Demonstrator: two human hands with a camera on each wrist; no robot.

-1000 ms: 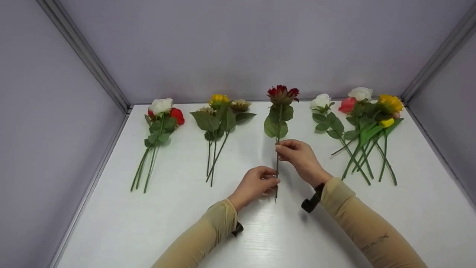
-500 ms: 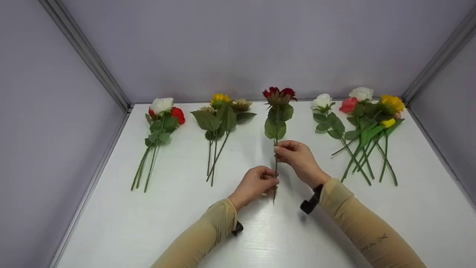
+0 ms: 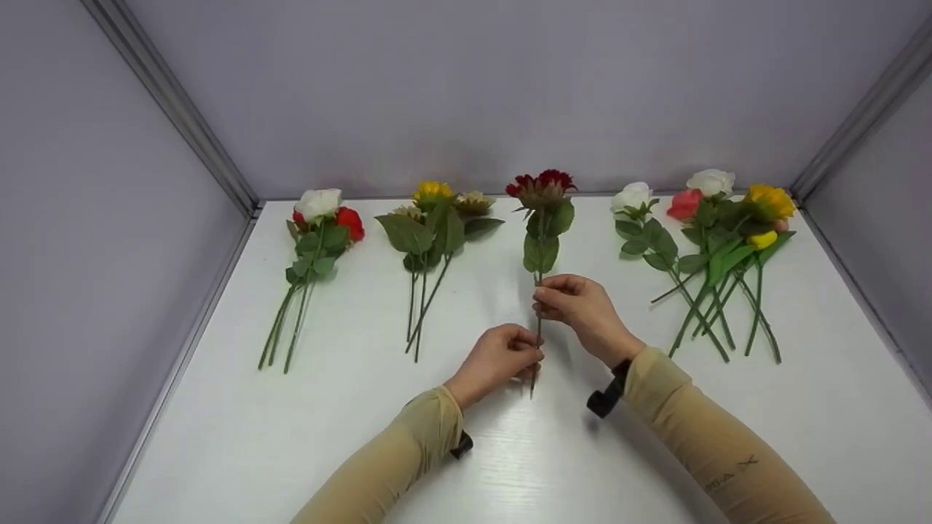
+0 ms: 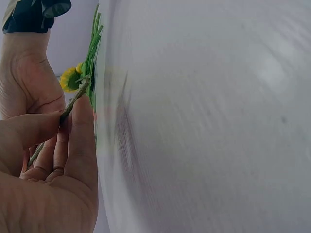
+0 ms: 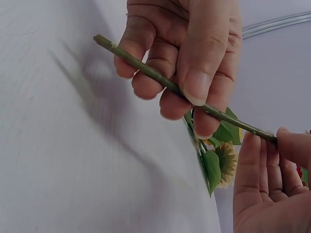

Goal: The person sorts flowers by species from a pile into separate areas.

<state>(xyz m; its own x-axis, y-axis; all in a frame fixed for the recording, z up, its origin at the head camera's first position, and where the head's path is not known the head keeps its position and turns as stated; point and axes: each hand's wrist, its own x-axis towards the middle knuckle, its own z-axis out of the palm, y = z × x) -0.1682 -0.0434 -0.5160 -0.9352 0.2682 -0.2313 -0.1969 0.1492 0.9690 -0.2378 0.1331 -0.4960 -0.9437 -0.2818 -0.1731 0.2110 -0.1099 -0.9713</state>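
A dark red flower [image 3: 540, 188] with green leaves stands up in front of me, held by its stem in both hands. My left hand [image 3: 499, 360] pinches the lower stem between thumb and fingertips, close to the cut end. Higher up, just under the leaves, my right hand [image 3: 579, 306] pinches the same stem. In the right wrist view the bare stem [image 5: 146, 70] runs through the fingers of the left hand [image 5: 209, 53] to the thumb and fingers of the right hand [image 5: 277, 194]. The left wrist view shows the left hand [image 4: 82, 165] close up, with the stem end poking past its fingertips.
On the white table [image 3: 218, 437], white and red roses [image 3: 318, 207] lie at left. Sunflowers [image 3: 433, 193], one yellow, lie left of centre. To the right are a white rose [image 3: 632, 196] and a mixed bunch [image 3: 717, 225]. Grey walls [image 3: 466, 87] enclose the back and sides.
The red flower's head has tipped and shifted a little to the left, turning slightly. The right hand has moved slightly left with the stem; the left hand keeps its pinch almost in place.
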